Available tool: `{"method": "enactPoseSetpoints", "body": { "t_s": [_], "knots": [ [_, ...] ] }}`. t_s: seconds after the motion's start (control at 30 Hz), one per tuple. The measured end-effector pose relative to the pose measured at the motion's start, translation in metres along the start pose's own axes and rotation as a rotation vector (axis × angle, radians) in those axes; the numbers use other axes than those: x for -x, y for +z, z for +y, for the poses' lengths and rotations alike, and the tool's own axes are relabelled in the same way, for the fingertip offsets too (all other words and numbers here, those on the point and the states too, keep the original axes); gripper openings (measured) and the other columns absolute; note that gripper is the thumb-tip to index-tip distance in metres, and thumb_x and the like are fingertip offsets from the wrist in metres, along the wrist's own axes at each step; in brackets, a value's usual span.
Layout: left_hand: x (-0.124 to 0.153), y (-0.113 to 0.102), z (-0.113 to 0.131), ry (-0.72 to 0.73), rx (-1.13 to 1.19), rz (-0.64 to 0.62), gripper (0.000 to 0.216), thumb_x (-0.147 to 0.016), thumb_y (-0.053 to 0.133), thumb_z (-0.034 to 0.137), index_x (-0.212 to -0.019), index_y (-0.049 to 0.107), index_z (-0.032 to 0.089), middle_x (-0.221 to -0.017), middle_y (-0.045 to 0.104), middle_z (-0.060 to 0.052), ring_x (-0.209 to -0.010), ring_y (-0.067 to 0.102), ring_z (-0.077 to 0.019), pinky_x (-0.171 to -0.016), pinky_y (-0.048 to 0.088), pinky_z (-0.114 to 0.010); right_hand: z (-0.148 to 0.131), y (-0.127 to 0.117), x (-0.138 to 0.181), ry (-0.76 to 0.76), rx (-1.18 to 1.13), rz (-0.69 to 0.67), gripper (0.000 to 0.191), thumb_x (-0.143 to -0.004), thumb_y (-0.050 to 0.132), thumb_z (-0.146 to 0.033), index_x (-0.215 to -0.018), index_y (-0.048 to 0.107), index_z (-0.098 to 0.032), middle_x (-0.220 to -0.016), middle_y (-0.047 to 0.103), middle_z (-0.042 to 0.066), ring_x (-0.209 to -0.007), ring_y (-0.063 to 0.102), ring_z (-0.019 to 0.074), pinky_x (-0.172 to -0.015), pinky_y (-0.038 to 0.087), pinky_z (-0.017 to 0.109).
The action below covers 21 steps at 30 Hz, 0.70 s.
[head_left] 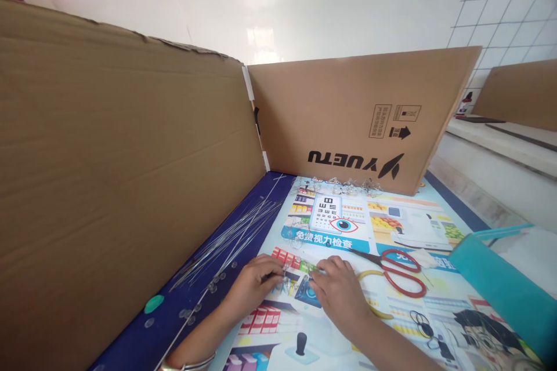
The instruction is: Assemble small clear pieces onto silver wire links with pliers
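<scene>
My left hand point(252, 284) and my right hand point(337, 290) rest close together on a printed poster mat point(391, 226), fingers curled and pinched. Between their fingertips lies a small cluster of clear beads on thin wire point(292, 282); both hands pinch at it. A bundle of long thin metal wires point(235, 237) lies fanned out just left of my left hand. Loose clear beads point(204, 295) are scattered near my left wrist, which wears a bangle point(187, 364).
Red-handled scissors point(398, 269) and yellow-handled pliers point(374, 295) lie right of my right hand. Tall cardboard walls stand at the left point(108, 185) and back point(348, 122). A teal box point(500, 278) sits at right. More clear pieces point(348, 186) line the back wall.
</scene>
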<state>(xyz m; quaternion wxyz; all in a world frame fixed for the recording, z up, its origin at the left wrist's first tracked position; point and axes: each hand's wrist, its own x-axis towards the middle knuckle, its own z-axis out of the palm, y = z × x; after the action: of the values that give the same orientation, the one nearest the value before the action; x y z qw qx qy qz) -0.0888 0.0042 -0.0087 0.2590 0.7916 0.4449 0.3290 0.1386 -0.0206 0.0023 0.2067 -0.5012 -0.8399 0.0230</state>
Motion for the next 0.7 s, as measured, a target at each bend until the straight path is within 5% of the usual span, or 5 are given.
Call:
{"method": "enactPoseSetpoints", "body": {
  "t_s": [0.27,0.7],
  "knots": [
    [0.0,0.001,0.003,-0.023,0.027,0.015,0.011,-0.078,0.056,0.017,-0.073,0.065,0.02,-0.084,0.066,-0.003,-0.086,0.058,-0.0179,-0.081,0.044,-0.029,-0.002,0.013,-0.004,-0.044,0.063,0.046,0.024,-0.088,0.045,-0.018,-0.071,0.061,-0.021,-0.074,0.057,0.002,-0.077,0.044,0.0161,-0.07,0.03,0.032],
    [0.001,0.004,-0.005,-0.074,-0.003,0.14,0.012,-0.077,0.051,0.016,-0.075,0.063,0.02,-0.09,0.064,-0.004,-0.092,0.057,-0.0197,-0.085,0.044,-0.032,-0.006,0.03,-0.021,-0.062,0.151,0.06,0.019,-0.084,0.045,-0.013,-0.074,0.059,-0.021,-0.075,0.056,0.003,-0.078,0.043,0.0181,-0.07,0.028,0.033]
  ]
}}
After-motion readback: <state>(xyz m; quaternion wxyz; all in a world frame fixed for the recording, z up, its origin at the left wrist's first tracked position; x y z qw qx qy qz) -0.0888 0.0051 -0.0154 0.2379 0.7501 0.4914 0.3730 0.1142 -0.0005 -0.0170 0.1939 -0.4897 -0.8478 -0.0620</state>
